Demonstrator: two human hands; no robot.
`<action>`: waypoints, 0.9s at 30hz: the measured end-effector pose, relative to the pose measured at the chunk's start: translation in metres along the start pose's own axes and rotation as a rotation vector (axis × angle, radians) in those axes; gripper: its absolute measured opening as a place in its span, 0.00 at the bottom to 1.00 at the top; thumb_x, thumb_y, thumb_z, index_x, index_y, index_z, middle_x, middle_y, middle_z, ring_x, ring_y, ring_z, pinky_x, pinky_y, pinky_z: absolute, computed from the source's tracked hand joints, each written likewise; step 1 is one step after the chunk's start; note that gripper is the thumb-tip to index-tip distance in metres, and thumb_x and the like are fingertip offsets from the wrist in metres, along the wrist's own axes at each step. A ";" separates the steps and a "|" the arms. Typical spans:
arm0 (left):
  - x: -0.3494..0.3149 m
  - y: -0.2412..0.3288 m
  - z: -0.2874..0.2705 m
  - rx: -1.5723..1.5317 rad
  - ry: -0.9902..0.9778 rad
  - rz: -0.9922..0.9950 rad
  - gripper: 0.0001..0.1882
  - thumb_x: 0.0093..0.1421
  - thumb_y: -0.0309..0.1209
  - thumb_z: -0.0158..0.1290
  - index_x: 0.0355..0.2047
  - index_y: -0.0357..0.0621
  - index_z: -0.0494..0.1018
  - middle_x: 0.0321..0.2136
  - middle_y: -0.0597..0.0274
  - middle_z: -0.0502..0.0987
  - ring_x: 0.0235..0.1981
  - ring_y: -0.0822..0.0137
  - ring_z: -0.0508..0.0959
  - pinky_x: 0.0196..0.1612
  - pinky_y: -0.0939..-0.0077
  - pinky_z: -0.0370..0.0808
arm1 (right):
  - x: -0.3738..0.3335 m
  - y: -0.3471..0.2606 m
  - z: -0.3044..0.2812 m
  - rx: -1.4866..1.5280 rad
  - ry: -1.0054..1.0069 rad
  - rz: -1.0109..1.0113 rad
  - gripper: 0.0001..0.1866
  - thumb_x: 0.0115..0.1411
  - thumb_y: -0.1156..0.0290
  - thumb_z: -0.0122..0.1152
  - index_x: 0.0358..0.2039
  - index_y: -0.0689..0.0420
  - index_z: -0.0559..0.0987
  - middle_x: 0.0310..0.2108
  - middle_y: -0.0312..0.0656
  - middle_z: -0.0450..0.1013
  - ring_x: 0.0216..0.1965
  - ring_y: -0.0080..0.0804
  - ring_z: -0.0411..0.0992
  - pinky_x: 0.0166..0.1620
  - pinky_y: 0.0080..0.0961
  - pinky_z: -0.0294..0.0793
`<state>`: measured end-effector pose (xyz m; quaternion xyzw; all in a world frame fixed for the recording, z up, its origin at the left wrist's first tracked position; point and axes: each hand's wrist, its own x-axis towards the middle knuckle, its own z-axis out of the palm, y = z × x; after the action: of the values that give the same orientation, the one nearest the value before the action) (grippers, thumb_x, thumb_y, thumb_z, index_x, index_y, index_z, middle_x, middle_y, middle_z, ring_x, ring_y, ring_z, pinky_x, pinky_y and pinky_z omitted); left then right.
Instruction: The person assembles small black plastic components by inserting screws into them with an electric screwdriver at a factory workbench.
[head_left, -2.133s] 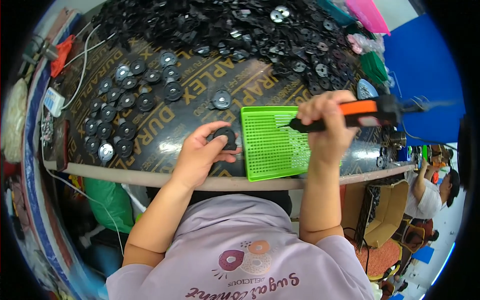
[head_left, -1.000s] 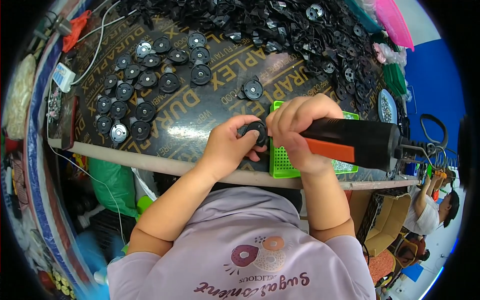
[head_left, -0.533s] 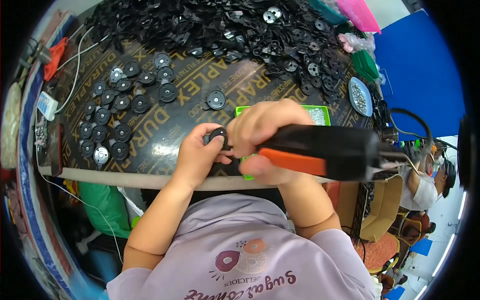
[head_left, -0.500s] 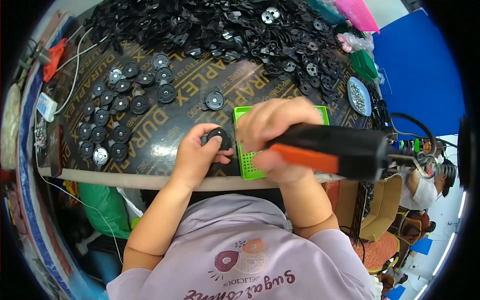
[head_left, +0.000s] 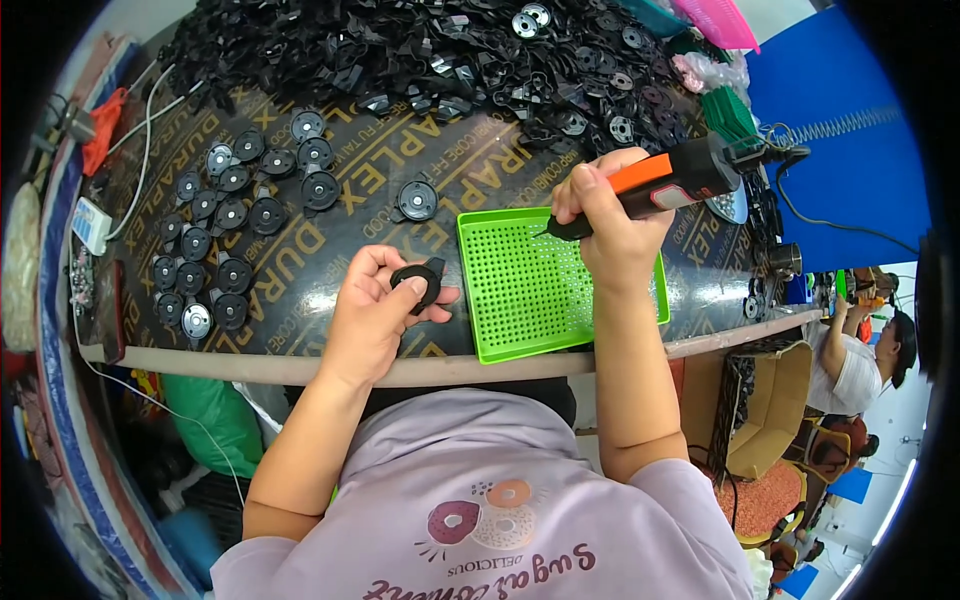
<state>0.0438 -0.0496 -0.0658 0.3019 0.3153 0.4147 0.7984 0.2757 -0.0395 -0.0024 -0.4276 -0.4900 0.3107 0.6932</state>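
My left hand (head_left: 375,310) pinches a black round plastic part (head_left: 418,284) with a small side tab, just left of a green perforated tray (head_left: 480,345). My thumb lies across the part's face. In my right hand (head_left: 622,215) is a black and orange electric screwdriver (head_left: 650,185), held over the tray's far right part. Its tip points left and down, apart from the part in my left hand. Small shiny bits show on the tray's right side, partly hidden by my hand. A similar disc with a metal face (head_left: 416,200) lies beyond my left hand.
Several black discs (head_left: 232,214) are spread on the left of the patterned table (head_left: 300,270). A large heap of black parts (head_left: 400,60) covers the far side. Far right stand a blue bowl (head_left: 735,205) and green trays (head_left: 728,115). A coiled cord (head_left: 840,125) runs from the screwdriver.
My right hand has moved right and away from me with the screwdriver, uncovering more of the tray. My left hand has shifted slightly left, still pinching the part.
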 end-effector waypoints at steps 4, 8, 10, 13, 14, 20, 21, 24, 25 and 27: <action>-0.003 0.003 0.006 0.073 0.044 -0.013 0.11 0.62 0.22 0.47 0.45 0.41 0.64 0.42 0.49 0.75 0.39 0.57 0.80 0.36 0.68 0.80 | 0.001 0.000 0.000 -0.012 0.004 0.004 0.07 0.56 0.83 0.55 0.30 0.59 0.67 0.19 0.40 0.68 0.17 0.29 0.67 0.26 0.29 0.72; -0.002 0.003 0.006 0.086 0.065 -0.053 0.13 0.63 0.24 0.47 0.48 0.39 0.64 0.38 0.55 0.74 0.38 0.61 0.80 0.36 0.73 0.80 | -0.002 0.000 0.002 -0.056 -0.001 -0.001 0.08 0.55 0.83 0.55 0.29 0.59 0.67 0.18 0.41 0.67 0.16 0.29 0.67 0.24 0.29 0.71; -0.002 0.004 0.005 0.079 0.068 -0.050 0.13 0.63 0.24 0.47 0.48 0.39 0.64 0.38 0.55 0.75 0.38 0.61 0.80 0.36 0.73 0.80 | -0.003 0.001 0.004 -0.074 0.035 0.001 0.08 0.54 0.84 0.56 0.29 0.59 0.67 0.18 0.41 0.67 0.16 0.29 0.67 0.24 0.29 0.71; -0.003 0.002 0.005 0.097 0.068 -0.038 0.12 0.63 0.23 0.46 0.47 0.39 0.64 0.41 0.51 0.75 0.39 0.59 0.80 0.37 0.71 0.80 | -0.003 0.005 0.006 0.010 0.075 -0.003 0.10 0.49 0.81 0.67 0.25 0.60 0.72 0.19 0.35 0.71 0.18 0.20 0.70 0.23 0.17 0.68; -0.003 0.001 0.004 0.121 0.073 -0.020 0.12 0.64 0.23 0.45 0.47 0.39 0.64 0.43 0.48 0.75 0.39 0.57 0.80 0.37 0.68 0.80 | -0.003 0.005 0.007 0.012 0.070 0.002 0.10 0.49 0.81 0.67 0.25 0.60 0.72 0.19 0.35 0.71 0.18 0.20 0.70 0.23 0.17 0.68; 0.001 -0.006 0.004 0.078 0.089 -0.007 0.12 0.64 0.22 0.45 0.48 0.40 0.64 0.44 0.48 0.74 0.41 0.58 0.79 0.40 0.68 0.80 | -0.004 -0.018 0.005 0.152 0.009 -0.023 0.06 0.61 0.71 0.54 0.30 0.56 0.67 0.20 0.37 0.63 0.20 0.29 0.64 0.30 0.31 0.67; 0.002 -0.005 0.006 0.101 0.070 0.000 0.12 0.63 0.22 0.44 0.48 0.40 0.64 0.44 0.48 0.74 0.42 0.58 0.79 0.40 0.69 0.80 | -0.003 -0.021 0.005 0.171 -0.055 -0.075 0.07 0.63 0.67 0.51 0.30 0.55 0.67 0.20 0.37 0.62 0.20 0.29 0.63 0.30 0.31 0.66; 0.003 -0.003 0.009 0.154 0.087 -0.035 0.12 0.64 0.22 0.44 0.48 0.37 0.63 0.44 0.50 0.74 0.42 0.58 0.79 0.40 0.73 0.80 | -0.010 -0.033 0.031 0.465 -0.102 -0.012 0.05 0.61 0.74 0.53 0.33 0.56 0.65 0.19 0.39 0.63 0.19 0.30 0.65 0.28 0.31 0.70; 0.003 -0.004 0.007 0.137 0.089 -0.012 0.12 0.64 0.22 0.44 0.48 0.36 0.63 0.43 0.51 0.74 0.41 0.60 0.80 0.39 0.74 0.80 | -0.014 -0.029 0.041 0.492 -0.140 -0.020 0.06 0.60 0.75 0.53 0.34 0.56 0.65 0.19 0.39 0.64 0.19 0.30 0.65 0.28 0.31 0.70; 0.004 -0.002 0.008 0.147 0.106 -0.026 0.13 0.63 0.21 0.44 0.49 0.34 0.63 0.41 0.51 0.74 0.39 0.62 0.80 0.38 0.75 0.80 | -0.019 -0.023 0.057 0.437 -0.205 -0.059 0.07 0.59 0.77 0.54 0.34 0.56 0.65 0.20 0.40 0.65 0.19 0.29 0.65 0.28 0.31 0.70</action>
<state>0.0528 -0.0485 -0.0633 0.3334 0.3904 0.3956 0.7615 0.2163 -0.0491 0.0195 -0.2190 -0.4912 0.4308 0.7247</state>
